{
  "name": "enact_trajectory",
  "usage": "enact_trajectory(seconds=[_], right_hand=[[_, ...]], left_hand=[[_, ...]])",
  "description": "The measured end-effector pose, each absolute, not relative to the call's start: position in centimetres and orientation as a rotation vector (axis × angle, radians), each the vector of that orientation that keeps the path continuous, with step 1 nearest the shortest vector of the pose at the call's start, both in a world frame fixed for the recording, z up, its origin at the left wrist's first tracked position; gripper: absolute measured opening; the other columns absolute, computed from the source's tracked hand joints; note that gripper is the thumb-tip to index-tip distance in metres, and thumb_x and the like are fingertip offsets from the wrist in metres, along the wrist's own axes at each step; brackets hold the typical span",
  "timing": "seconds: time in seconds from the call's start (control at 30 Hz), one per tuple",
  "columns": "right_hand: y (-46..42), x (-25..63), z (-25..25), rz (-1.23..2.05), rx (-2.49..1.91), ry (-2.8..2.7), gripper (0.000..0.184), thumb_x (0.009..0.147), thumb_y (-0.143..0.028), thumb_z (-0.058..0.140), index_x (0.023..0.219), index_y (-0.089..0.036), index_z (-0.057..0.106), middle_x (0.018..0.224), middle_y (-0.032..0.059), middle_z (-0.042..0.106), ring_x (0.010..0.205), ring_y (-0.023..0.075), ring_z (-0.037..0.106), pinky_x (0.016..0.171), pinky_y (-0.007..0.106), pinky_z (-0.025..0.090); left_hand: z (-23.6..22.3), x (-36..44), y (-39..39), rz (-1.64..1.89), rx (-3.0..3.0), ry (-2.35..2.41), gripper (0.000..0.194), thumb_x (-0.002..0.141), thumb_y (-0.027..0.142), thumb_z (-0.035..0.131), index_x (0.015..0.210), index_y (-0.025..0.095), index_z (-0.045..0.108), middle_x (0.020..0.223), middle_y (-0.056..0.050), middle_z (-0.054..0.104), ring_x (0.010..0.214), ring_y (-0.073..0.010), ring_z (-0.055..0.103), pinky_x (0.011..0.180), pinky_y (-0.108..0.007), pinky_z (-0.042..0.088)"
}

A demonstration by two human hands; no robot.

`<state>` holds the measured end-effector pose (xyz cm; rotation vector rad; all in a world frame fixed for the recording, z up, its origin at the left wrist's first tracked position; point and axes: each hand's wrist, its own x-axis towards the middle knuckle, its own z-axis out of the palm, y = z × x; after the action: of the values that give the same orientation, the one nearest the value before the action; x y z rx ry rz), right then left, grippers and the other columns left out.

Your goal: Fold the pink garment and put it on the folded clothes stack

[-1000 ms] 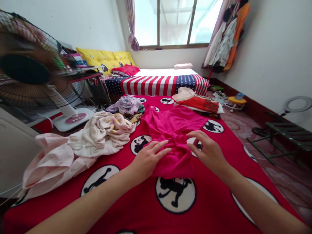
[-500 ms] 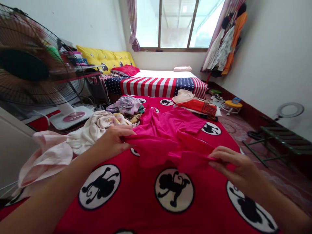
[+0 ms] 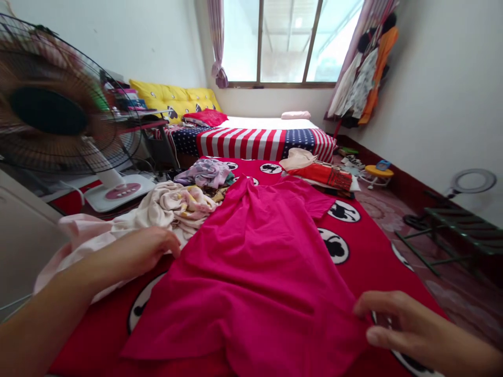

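A bright pink short-sleeved shirt (image 3: 251, 272) lies spread out on a red bedspread (image 3: 369, 246) printed with black monkey figures in white circles. Its sleeve end points away from me, and a few creases cross the lower half. My left hand (image 3: 151, 251) hovers at the shirt's left edge, fingers loosely bent downward with nothing seen in them. At the lower right edge is my right hand (image 3: 401, 324), thumb and forefinger apart, the forefinger's tip against the fabric.
Crumpled cream and pale pink clothes (image 3: 157, 209) lie left, with a lilac garment (image 3: 206, 173) behind. Folded clothes (image 3: 314, 170) are stacked at the far right. A fan (image 3: 51, 110) runs at left. A green folding stool (image 3: 459, 225) stands right of the bed.
The pink shirt, bunched and held up by both hands before, now lies stretched toward me. Both hands came nearer and wider apart, and have let go of the cloth.
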<state>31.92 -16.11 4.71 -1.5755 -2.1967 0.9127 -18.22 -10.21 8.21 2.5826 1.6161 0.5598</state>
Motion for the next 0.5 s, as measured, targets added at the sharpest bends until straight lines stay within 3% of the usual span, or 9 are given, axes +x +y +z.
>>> enact_trajectory(seconds=[0.07, 0.13, 0.27, 0.4, 0.5], right_hand=[[-14.2, 31.7, 5.0, 0.995, -1.595, -2.102, 0.032, 0.077, -0.050, 0.065, 0.090, -0.022, 0.074, 0.079, 0.0043, 0.072, 0.066, 0.0171, 0.065, 0.059, 0.022, 0.051], [-11.2, 31.5, 4.8, 0.944, -1.623, -1.921, 0.035, 0.079, -0.050, 0.063, 0.093, -0.020, 0.071, 0.080, 0.0059, 0.072, 0.069, 0.0179, 0.065, 0.061, 0.024, 0.051], [-3.8, 31.1, 2.8, 0.849, -1.661, -1.538, 0.029, 0.070, -0.034, 0.069, 0.095, -0.018, 0.065, 0.094, 0.0094, 0.070, 0.078, 0.0211, 0.067, 0.054, 0.024, 0.052], [2.3, 30.2, 0.8, 0.781, -1.795, -1.250, 0.053, 0.068, -0.025, 0.070, 0.117, -0.015, 0.054, 0.089, 0.0089, 0.067, 0.064, 0.0184, 0.066, 0.043, 0.024, 0.051], [5.3, 29.2, -0.2, 0.754, -1.774, -1.171, 0.064, 0.070, -0.028, 0.069, 0.129, -0.017, 0.047, 0.083, 0.0059, 0.067, 0.057, 0.0165, 0.065, 0.043, 0.026, 0.053]], left_hand=[[9.4, -16.0, -9.2, 0.402, 2.624, 1.519, 0.034, 0.073, 0.012, 0.043, 0.081, 0.023, 0.074, 0.083, 0.002, 0.075, 0.076, -0.0135, 0.065, 0.076, -0.024, 0.049], [10.3, -12.3, -7.7, 0.497, 2.684, 1.477, 0.034, 0.079, 0.010, 0.042, 0.087, 0.022, 0.073, 0.091, 0.001, 0.074, 0.084, -0.0147, 0.066, 0.087, -0.028, 0.047], [7.8, -3.7, -4.2, 0.461, 2.656, 1.294, 0.038, 0.082, 0.008, 0.047, 0.109, 0.020, 0.070, 0.110, -0.006, 0.071, 0.101, -0.0177, 0.064, 0.093, -0.028, 0.047], [1.4, 1.8, -2.3, 0.368, 2.615, 1.382, 0.048, 0.089, 0.033, 0.054, 0.134, 0.015, 0.054, 0.143, -0.019, 0.045, 0.134, -0.0309, 0.040, 0.109, -0.045, 0.035], [-2.0, 3.1, -2.5, 0.434, 2.631, 1.515, 0.055, 0.093, 0.045, 0.047, 0.142, 0.020, 0.045, 0.152, -0.018, 0.031, 0.142, -0.0351, 0.023, 0.113, -0.054, 0.023]])
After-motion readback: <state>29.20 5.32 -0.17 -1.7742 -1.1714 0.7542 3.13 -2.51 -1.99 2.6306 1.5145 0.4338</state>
